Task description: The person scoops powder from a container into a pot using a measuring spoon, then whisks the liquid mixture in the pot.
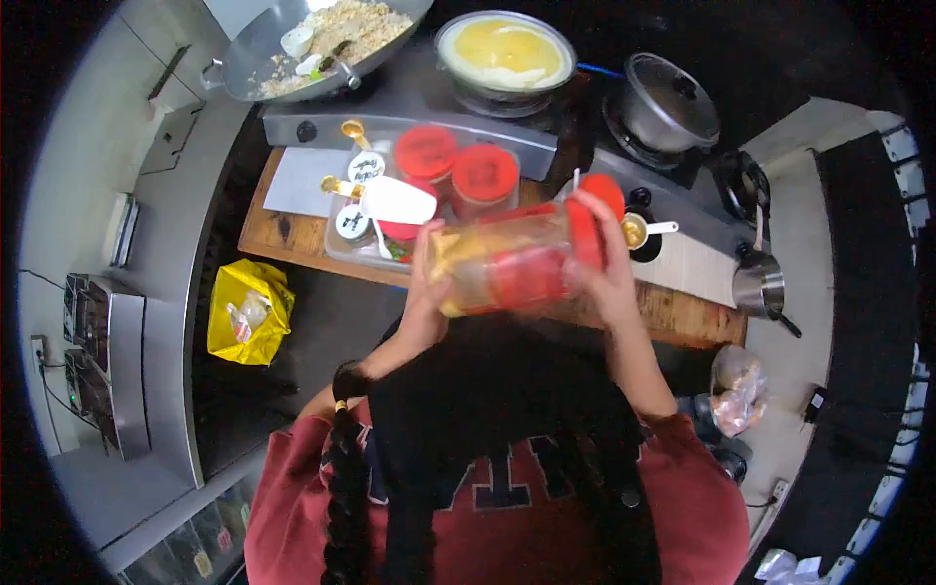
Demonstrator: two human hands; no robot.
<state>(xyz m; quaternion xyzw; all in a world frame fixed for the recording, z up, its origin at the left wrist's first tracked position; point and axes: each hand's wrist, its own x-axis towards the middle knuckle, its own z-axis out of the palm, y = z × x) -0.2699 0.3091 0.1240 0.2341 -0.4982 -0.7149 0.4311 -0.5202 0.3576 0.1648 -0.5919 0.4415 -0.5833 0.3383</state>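
Note:
A clear jar (502, 255) with a red lid (582, 234) lies sideways in the air between my two hands, blurred by motion. Something yellowish shows at its base end, and red shows through its side. My left hand (427, 297) wraps the base end. On the lid end, my right hand (606, 263) grips the jar with its fingers around the lid. Just beyond is a clear plastic tray (341, 246) holding several red-lidded jars (485, 174), white-lidded containers (352, 222) and a white scoop (398, 202). A measuring spoon (355, 131) with orange-brown residue rests there too.
A wok (229, 76) of rice stands at the back left, beside a lidded pan (505, 83) with yellow content. Farther right are a lidded pot (669, 105) and a small saucepan (759, 288). A yellow bag (222, 327) sits below left of the wooden counter (278, 229).

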